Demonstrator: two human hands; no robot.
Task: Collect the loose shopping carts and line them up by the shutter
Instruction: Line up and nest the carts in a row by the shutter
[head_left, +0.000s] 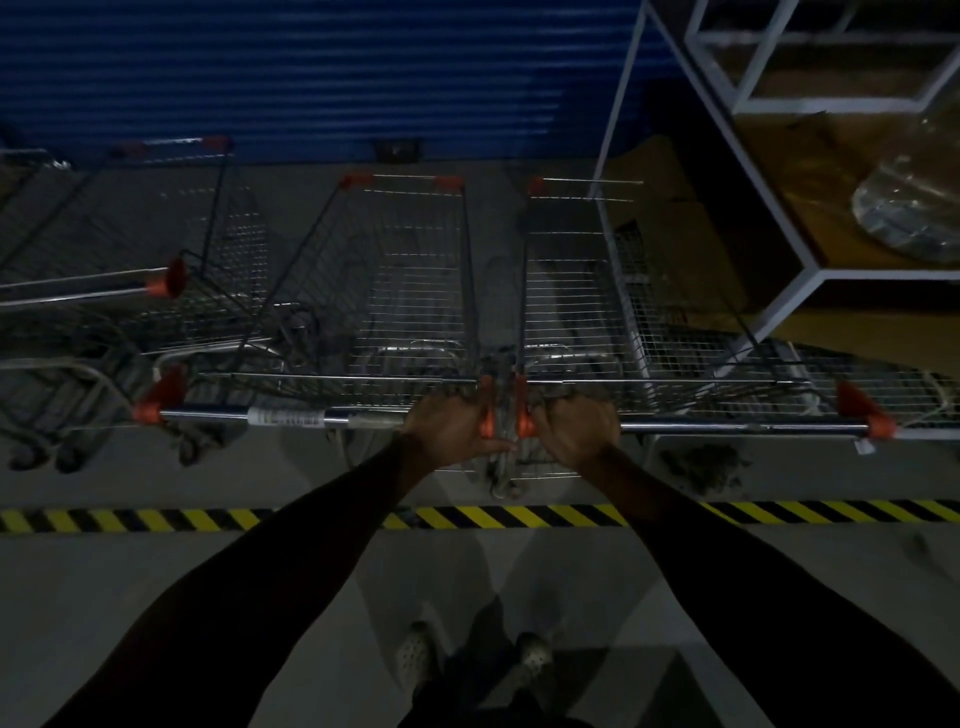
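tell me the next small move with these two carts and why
Probably push both forward a little. The left hand grips the handle of the middle cart, the right hand that of the right cart, and their fronts stop short of the blue shutter, behind the far-left cart.

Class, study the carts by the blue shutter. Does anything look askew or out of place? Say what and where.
The left cart breaks the line: its handle sits nearer the shutter than the middle cart handle and right cart handle, gripped by the left hand and right hand. A dark clump of debris lies on the floor.
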